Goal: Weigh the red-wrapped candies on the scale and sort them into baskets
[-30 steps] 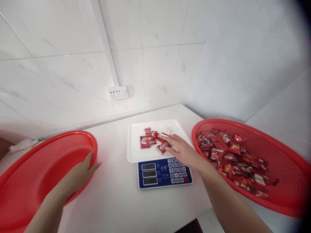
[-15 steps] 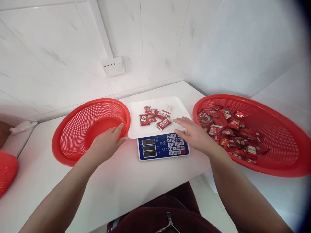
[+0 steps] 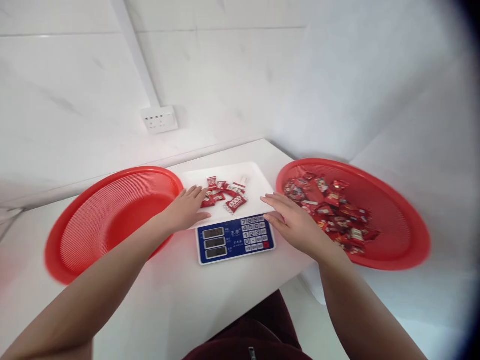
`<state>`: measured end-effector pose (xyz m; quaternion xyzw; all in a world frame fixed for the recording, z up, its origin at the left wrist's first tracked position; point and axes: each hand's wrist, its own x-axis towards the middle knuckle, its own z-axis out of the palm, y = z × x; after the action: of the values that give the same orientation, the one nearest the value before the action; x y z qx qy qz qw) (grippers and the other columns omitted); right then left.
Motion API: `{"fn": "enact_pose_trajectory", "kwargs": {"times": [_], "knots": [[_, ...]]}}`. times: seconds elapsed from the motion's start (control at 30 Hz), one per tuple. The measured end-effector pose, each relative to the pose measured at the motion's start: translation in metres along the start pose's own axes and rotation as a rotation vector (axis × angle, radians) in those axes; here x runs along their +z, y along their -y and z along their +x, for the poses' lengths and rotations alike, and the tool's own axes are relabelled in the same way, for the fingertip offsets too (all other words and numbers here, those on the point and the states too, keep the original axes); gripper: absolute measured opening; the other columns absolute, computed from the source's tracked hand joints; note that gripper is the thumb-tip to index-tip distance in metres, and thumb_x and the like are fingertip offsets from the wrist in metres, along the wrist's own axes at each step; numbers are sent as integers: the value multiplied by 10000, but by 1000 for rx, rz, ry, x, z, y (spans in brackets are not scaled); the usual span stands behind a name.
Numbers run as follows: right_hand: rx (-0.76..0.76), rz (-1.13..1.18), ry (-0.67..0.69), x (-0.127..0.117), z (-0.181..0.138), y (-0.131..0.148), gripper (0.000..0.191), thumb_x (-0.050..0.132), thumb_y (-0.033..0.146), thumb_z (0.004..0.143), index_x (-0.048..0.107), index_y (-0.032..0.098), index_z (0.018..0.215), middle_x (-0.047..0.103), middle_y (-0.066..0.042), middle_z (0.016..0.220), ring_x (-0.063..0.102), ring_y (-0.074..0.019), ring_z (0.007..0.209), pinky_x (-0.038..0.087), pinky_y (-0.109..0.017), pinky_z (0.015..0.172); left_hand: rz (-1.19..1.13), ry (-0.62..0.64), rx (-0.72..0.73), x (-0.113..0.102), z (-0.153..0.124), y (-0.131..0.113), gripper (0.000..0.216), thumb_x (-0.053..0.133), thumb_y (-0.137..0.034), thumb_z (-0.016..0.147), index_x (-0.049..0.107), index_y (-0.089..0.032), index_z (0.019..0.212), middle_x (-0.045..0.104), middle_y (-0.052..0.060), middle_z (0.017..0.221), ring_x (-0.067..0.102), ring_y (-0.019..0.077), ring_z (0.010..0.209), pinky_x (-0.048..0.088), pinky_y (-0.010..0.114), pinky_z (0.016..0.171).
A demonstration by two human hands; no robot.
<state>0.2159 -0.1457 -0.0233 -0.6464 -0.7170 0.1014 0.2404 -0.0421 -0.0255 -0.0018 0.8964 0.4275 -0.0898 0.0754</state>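
Note:
A blue electronic scale (image 3: 234, 240) carries a white tray (image 3: 258, 181) with several red wrapped candies (image 3: 226, 195) on it. My left hand (image 3: 186, 210) lies open and flat on the tray's left edge, fingertips next to the candies. My right hand (image 3: 292, 222) lies open and flat at the tray's right front corner, beside the keypad. An empty red mesh basket (image 3: 108, 215) sits left of the scale. A second red basket (image 3: 393, 225) on the right holds a heap of red candies (image 3: 330, 210).
The white counter (image 3: 210, 295) ends just below the scale, and dark red clothing (image 3: 258, 335) shows under its edge. A wall socket (image 3: 159, 119) hangs on the tiled wall behind. The right basket sits at the counter's corner, next to the right-hand wall.
My left hand slid the empty basket in beside the scale, let go of it and moved onto the tray's left edge. My right hand came off the candies to the tray's right corner.

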Motion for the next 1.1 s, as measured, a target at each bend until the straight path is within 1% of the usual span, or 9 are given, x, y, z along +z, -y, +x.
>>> {"fn": "enact_pose_trajectory", "kwargs": {"times": [0.1,0.2,0.3,0.37,0.5,0.63,0.83,1.0,1.1], "knots": [[87,-81,-1,-32,-15,-20,426,359,356,913,489,253,1306,504,-39,1352,439,-223,1256,396,-408,1020,17,-118,29,10,-22,6,683,398,-511,869,247,-163,1436,258,110,1502,180,284,1389,231,472,1100],[298,-237,95,-62,-29,-49,432,345,332,908,484,274,1314,550,-40,1305,526,-253,1168,486,-411,897,-5,-244,47,31,-38,20,699,371,-604,843,302,-216,1420,355,81,1463,325,284,1337,357,448,1046],[451,-362,159,-76,-41,-70,437,371,331,889,506,262,1299,588,-66,1251,571,-297,1096,515,-432,812,-4,-267,32,43,-42,23,667,355,-575,861,340,-185,1402,416,106,1424,390,290,1300,402,443,1011],[458,-312,154,-74,-46,-72,442,366,380,894,500,278,1303,587,-50,1255,577,-294,1090,516,-427,819,1,-232,26,38,-39,14,641,371,-530,873,341,-165,1399,411,122,1425,386,300,1300,401,453,1008],[377,-113,141,-50,-49,-58,495,355,509,889,444,323,1340,499,8,1360,486,-262,1215,459,-407,951,69,-101,16,10,-21,-11,612,466,-411,868,325,-142,1400,353,149,1454,309,303,1341,305,467,1068],[340,-47,157,-23,-47,-48,551,356,534,882,396,294,1376,448,-16,1401,412,-251,1278,403,-417,1008,107,32,-6,-8,5,-18,657,485,-387,864,266,-111,1418,301,197,1469,254,322,1359,247,465,1078],[361,-73,172,-3,-43,-55,598,359,520,873,350,253,1408,480,-75,1370,457,-289,1238,438,-444,951,53,43,49,-4,21,-8,465,315,-383,928,286,-363,1392,469,72,1336,493,245,1167,452,361,874],[337,-74,146,0,-45,-59,572,368,508,872,404,243,1378,531,-93,1321,511,-292,1188,470,-435,906,79,-24,76,3,17,-15,451,303,-371,934,275,-396,1384,344,88,1416,420,287,1210,459,397,843],[333,-80,148,0,-46,-59,574,359,507,876,391,240,1383,536,-96,1316,507,-290,1192,461,-447,914,113,-33,109,7,19,-20,432,368,-225,909,379,-329,1327,495,114,1257,464,275,1132,473,374,794]]}}
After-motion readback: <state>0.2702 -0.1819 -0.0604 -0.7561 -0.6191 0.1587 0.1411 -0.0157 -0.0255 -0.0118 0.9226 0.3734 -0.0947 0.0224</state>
